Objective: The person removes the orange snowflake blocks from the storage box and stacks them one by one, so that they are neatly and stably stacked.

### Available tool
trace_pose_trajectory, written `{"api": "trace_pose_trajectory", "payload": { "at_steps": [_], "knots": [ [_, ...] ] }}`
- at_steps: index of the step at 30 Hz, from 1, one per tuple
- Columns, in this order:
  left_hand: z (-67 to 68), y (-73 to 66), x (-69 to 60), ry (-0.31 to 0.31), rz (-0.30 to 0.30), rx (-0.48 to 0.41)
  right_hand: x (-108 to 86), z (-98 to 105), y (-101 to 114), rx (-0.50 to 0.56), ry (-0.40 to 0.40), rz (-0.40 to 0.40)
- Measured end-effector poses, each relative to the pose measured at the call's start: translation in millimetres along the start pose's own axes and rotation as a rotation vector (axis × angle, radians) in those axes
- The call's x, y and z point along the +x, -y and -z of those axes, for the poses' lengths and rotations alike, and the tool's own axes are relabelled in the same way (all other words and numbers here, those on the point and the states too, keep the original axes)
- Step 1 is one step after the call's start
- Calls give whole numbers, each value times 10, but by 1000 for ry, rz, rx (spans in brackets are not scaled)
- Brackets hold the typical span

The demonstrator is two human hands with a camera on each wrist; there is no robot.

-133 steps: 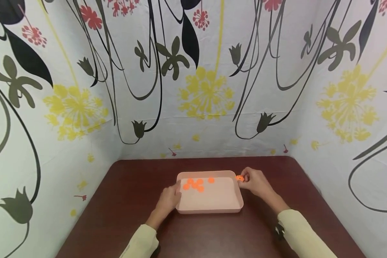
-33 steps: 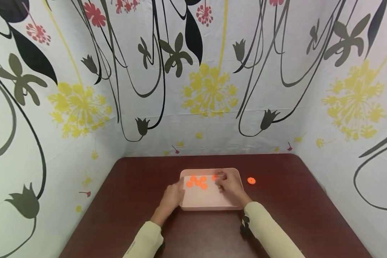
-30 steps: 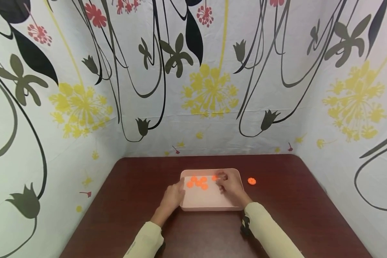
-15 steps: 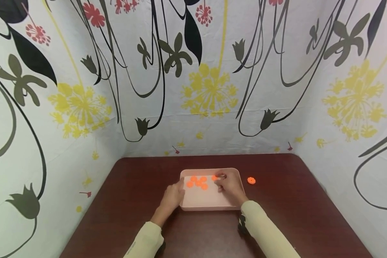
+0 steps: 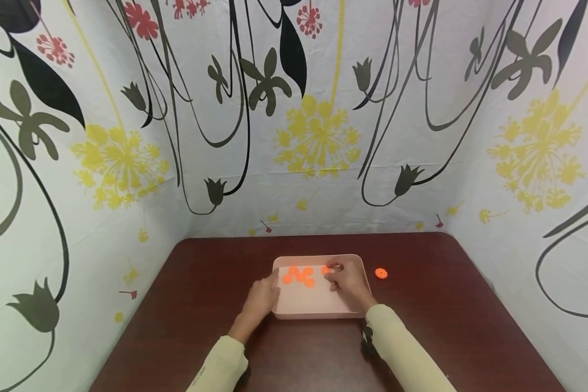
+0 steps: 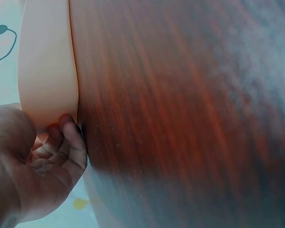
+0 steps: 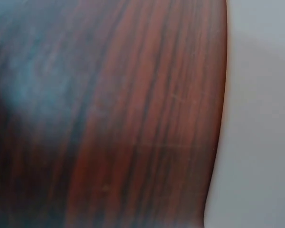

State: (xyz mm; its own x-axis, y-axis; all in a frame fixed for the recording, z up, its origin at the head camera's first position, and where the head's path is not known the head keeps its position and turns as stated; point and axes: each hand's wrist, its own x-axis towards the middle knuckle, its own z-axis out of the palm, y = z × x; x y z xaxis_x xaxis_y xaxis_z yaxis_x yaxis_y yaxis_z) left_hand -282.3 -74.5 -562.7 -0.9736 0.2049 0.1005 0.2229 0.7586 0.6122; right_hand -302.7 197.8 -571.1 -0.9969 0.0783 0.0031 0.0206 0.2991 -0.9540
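Note:
In the head view, a shallow pale pink tray (image 5: 318, 314) lies on the table, with several flat orange discs (image 5: 300, 277) clustered in its back left part. My left hand (image 5: 262, 298) grips the tray's left edge; in the left wrist view the fingers of this left hand (image 6: 52, 161) curl against the outer wall. Over the tray's right half, my right hand (image 5: 350, 281) pinches a separate orange disc (image 5: 325, 269) between thumb and forefinger, partly covering it. An orange flower-shaped disc (image 5: 381, 273) with a dark centre lies on the table, right of the tray.
The dark red-brown wooden table (image 5: 225, 272) has rounded back corners. Patterned white cloth (image 5: 318, 207) stands around its back and sides. In the right wrist view only wood grain and the pale tray wall (image 7: 256, 118) show; the right hand is out of that view.
Some seconds ago my right hand held an orange disc at the tray's right edge. That disc now lies on the table, and the hand is inside the tray. The left hand keeps its place.

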Motion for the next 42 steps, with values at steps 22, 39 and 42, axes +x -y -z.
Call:
{"api": "trace_pose_trajectory", "payload": {
  "at_steps": [22, 39, 42],
  "knots": [
    [-12, 10, 16, 15, 73, 23, 43, -20, -5, -185, 54, 40],
    [-6, -5, 50, 11, 75, 40, 6, 5, -47, -250, 27, 131],
    [-6, -10, 39, 17, 85, 40, -6, -8, -28, -278, 20, 156]
  ]
}}
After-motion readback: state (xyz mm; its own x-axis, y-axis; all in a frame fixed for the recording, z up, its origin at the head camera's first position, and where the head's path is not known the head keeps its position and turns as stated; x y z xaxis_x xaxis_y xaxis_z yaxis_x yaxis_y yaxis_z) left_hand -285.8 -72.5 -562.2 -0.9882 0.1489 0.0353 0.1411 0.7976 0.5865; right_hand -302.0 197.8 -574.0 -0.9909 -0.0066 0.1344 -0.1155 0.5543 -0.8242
